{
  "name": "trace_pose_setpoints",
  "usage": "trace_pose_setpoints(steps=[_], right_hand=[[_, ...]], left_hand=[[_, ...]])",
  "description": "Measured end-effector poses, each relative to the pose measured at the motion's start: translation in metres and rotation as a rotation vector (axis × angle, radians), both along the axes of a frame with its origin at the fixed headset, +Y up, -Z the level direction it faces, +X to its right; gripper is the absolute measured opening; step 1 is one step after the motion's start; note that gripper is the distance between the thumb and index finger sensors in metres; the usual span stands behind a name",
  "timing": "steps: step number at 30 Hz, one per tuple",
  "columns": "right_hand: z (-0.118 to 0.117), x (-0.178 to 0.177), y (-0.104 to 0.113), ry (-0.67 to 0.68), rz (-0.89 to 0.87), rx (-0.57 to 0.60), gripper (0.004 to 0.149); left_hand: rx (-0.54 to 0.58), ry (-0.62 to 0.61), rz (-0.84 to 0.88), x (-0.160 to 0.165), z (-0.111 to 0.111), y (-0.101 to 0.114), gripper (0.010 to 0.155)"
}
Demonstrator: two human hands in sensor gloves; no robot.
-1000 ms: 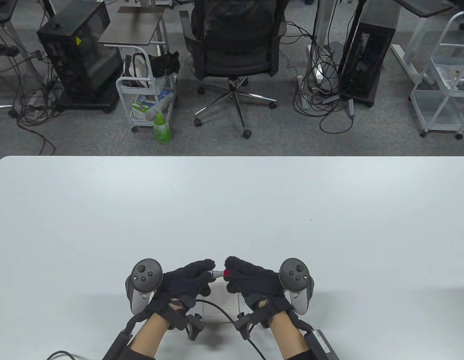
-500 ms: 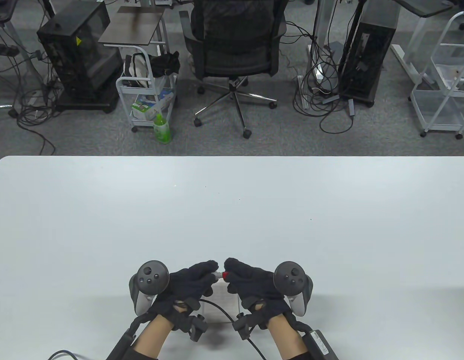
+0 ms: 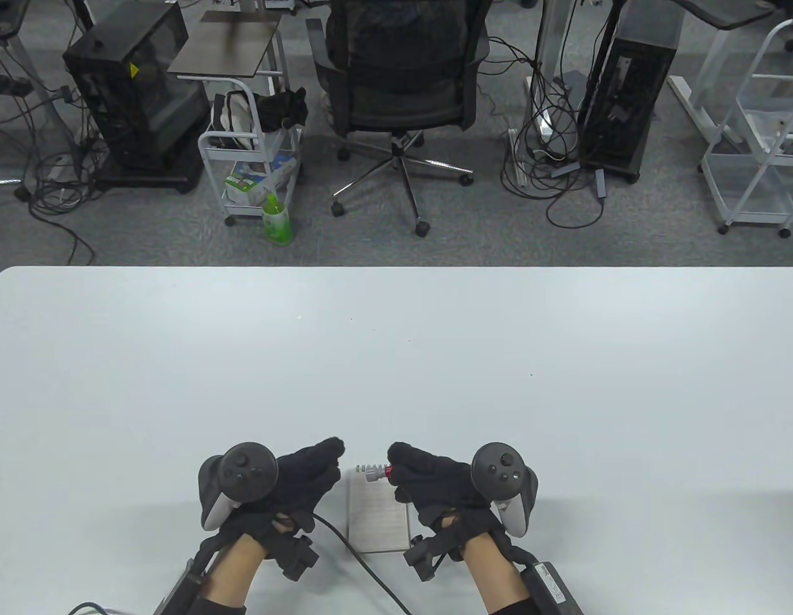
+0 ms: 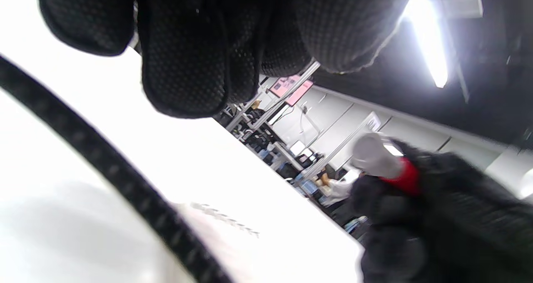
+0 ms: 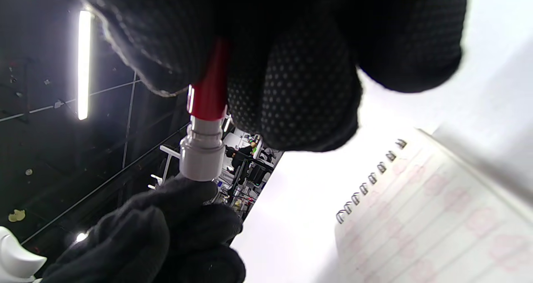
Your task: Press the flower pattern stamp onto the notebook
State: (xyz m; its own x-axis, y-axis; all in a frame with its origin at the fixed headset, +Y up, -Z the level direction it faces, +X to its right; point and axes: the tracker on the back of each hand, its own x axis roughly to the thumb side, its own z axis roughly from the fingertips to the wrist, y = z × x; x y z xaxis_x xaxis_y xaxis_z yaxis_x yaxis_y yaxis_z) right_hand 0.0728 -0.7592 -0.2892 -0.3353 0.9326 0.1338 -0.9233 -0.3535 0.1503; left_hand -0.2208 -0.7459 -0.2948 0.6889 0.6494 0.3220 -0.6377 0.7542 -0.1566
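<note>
My right hand (image 3: 406, 471) grips a flower stamp (image 3: 377, 473) with a red barrel and a grey-white end. It holds the stamp sideways above the top edge of a small spiral notebook (image 3: 377, 519). The notebook lies open on the table between my hands, and its lined page shows faint pink marks (image 5: 437, 220). The stamp also shows in the right wrist view (image 5: 206, 120) and in the left wrist view (image 4: 381, 164). My left hand (image 3: 316, 464) is to the left of the stamp and apart from it. Its fingers (image 4: 187, 66) are curled together, and I cannot see whether they hold anything.
The white table (image 3: 396, 359) stretches wide ahead of my hands. A glove cable (image 3: 351, 544) crosses the notebook's left edge. Beyond the far edge stand an office chair (image 3: 403, 77), carts and computer towers on the floor.
My left hand touched the stamp's grey end, then pulled away to the left, leaving a gap. The notebook's top is now uncovered. My right hand kept hold of the stamp.
</note>
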Motion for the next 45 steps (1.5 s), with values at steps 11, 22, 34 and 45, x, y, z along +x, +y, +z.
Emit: trace_pose_setpoints(steps=[11, 22, 34, 45], right_hand=[[-0.032, 0.026, 0.048, -0.042, 0.469, 0.123, 0.047], [-0.078, 0.043, 0.056, -0.12, 1.125, 0.097, 0.047], [-0.087, 0.02, 0.025, -0.039, 1.313, 0.018, 0.047], [-0.088, 0.02, 0.021, -0.022, 1.318, -0.01, 0.055]], left_hand=[[0.018, 0.059, -0.212, -0.018, -0.004, -0.002, 0.058], [0.0, 0.059, -0.259, -0.022, -0.003, -0.006, 0.06], [0.005, 0.039, -0.283, -0.016, -0.002, -0.007, 0.061], [-0.001, 0.032, -0.281, -0.014, -0.002, -0.008, 0.062]])
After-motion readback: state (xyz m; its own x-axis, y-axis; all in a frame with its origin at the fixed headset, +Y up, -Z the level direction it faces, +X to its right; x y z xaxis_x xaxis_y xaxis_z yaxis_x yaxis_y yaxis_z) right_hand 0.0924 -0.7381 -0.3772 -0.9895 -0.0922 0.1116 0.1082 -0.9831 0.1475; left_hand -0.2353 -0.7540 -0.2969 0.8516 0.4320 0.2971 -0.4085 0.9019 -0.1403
